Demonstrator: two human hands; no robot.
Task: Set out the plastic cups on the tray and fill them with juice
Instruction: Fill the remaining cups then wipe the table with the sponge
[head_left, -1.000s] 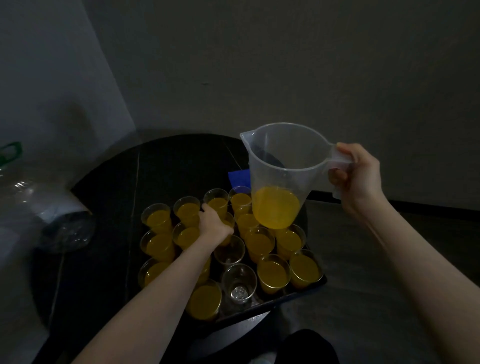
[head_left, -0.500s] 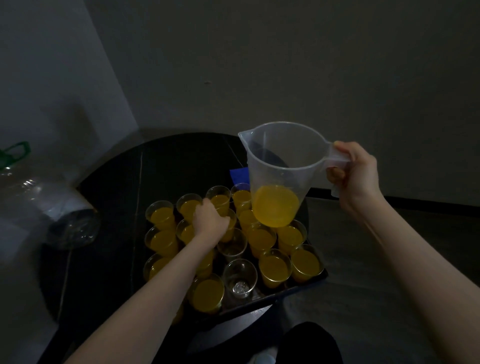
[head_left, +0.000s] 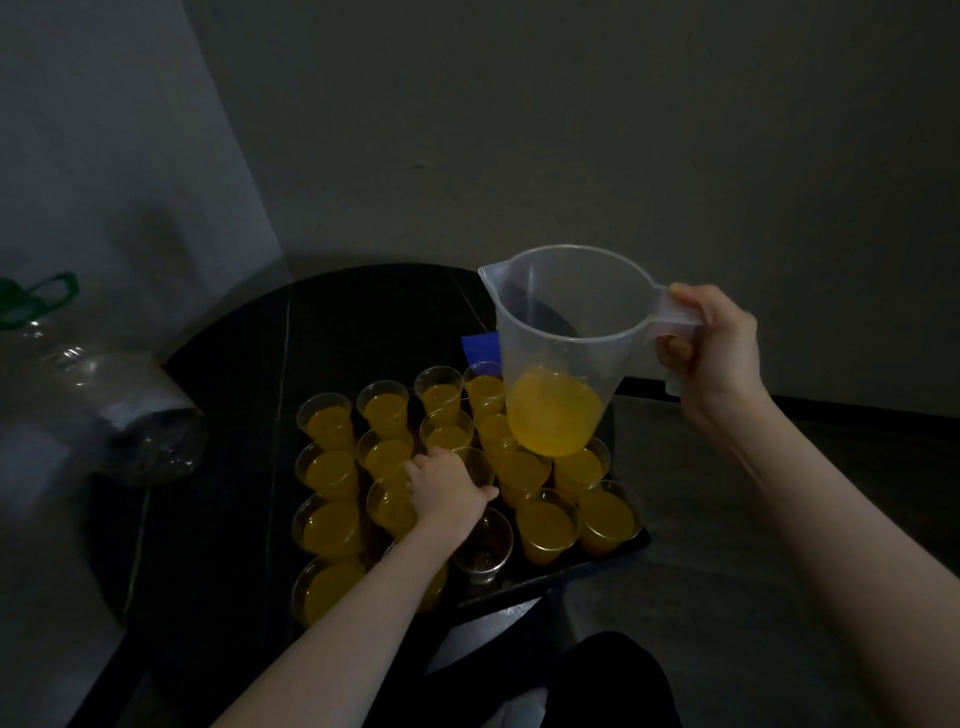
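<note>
Head view: the right hand (head_left: 714, 348) is gripping the handle of the clear jug (head_left: 563, 332), holding its juice (head_left: 553, 413) above the tray (head_left: 597, 561); the left hand (head_left: 447, 491), forearm stretched forward, is grasping an empty cup (head_left: 480, 467) among filled cups (head_left: 548, 525).

Pretty dim room, barely any light. Plain grey walls (head_left: 571, 130) meet in a corner, with a paler panel (head_left: 104, 156) on the left. A round black table (head_left: 234, 415) sits in that corner. Dark grey floor (head_left: 727, 519), dark baseboard (head_left: 857, 410) along the right wall.
</note>
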